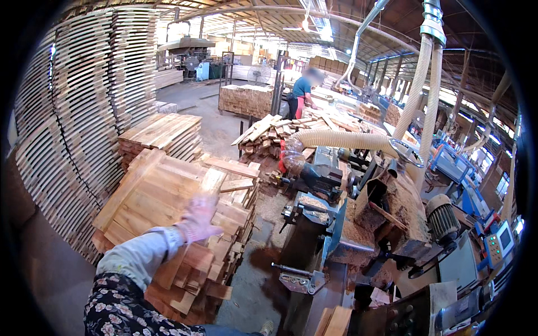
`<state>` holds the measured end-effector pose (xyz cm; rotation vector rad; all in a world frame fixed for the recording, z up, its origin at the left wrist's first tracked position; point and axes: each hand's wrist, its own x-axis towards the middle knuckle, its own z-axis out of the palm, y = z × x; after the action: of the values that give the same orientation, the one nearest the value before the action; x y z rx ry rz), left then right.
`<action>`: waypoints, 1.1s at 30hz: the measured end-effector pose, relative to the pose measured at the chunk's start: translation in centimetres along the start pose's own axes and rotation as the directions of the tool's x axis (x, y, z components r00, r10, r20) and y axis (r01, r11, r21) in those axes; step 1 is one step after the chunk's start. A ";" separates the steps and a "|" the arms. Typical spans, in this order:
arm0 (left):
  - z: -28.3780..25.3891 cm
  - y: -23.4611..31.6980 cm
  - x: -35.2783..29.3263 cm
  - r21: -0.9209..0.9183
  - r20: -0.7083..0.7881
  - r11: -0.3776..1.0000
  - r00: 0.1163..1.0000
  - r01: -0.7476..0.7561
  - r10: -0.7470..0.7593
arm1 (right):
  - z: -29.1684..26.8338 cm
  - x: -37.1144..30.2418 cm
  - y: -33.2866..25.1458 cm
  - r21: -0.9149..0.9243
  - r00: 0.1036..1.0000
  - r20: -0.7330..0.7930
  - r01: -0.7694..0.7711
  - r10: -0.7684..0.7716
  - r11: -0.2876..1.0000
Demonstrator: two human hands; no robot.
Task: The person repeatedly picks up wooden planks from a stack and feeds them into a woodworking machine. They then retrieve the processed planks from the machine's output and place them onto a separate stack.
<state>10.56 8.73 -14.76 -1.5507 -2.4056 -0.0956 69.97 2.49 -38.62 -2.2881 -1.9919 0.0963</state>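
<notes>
My left hand (199, 218) reaches out over a stack of wooden boards (162, 187), palm down. It is somewhat blurred, with the thumb apart from the stretched fingers, and nothing shows in its grip. Whether it touches the wood I cannot tell. Just beyond the fingers lies a pale short board (213, 182) among other loose pieces on the stack. A grey sleeve under a dark floral one covers my left arm. My right hand is out of view. At the lower edge, a few wooden pieces (334, 322) stick up beside the machine.
A sawdust-covered machine (358, 229) with a motor (443, 215) and ribbed hose (342, 139) occupies the right. Tall stacks of slats (84, 112) rise at left. Beyond a heap of offcuts (280, 134), another person (302, 92) stands bent over wood. A control panel (499, 243) sits far right.
</notes>
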 end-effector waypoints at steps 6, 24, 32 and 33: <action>0.8 -3.9 -4.3 -0.153 0.116 0.923 0.934 0.354 -0.339 | 3.8 8.0 -2.9 -0.086 0.994 -0.093 -0.059 0.051 0.994; -1.3 -29.6 -3.3 0.082 0.216 0.658 0.632 0.748 -0.745 | 2.4 -1.9 -1.2 0.006 0.998 -0.063 -0.027 0.028 1.000; -3.4 -25.6 -3.2 0.000 0.276 0.627 0.602 0.779 -0.749 | 0.9 2.8 -1.9 0.007 0.998 0.055 -0.018 0.017 1.000; -4.1 -25.4 -4.4 -0.170 0.272 0.603 0.625 0.780 -0.732 | 1.1 3.7 -2.0 0.020 0.997 0.071 0.002 -0.004 1.000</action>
<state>-9.83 -6.72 -9.62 -0.4721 -3.1410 -0.4991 68.41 6.46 -39.39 -2.3006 -2.0181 0.1994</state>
